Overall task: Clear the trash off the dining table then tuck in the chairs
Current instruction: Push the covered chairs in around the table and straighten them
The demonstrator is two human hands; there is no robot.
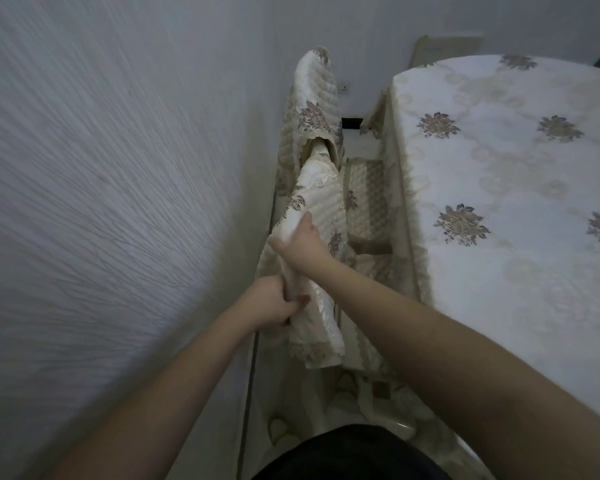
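I stand between a wall and the dining table [499, 168], which wears a cream cloth with embroidered flowers. A chair [323, 202] with a quilted cream cover stands in front of me, its back top running away from me. My left hand [274, 303] grips the near end of the chair's back top, fingers curled round the covered edge. My right hand [300, 245] holds the back top a little further along, thumb on the wall side. The chair's padded seat [368, 199] lies beside the table's hanging cloth. A second covered chair [314, 98] stands beyond it.
A textured white wall [101, 202] runs close on my left, leaving a narrow gap. A wall socket [345, 88] sits at the far end. The tablecloth's lace hem hangs down to the floor at lower right.
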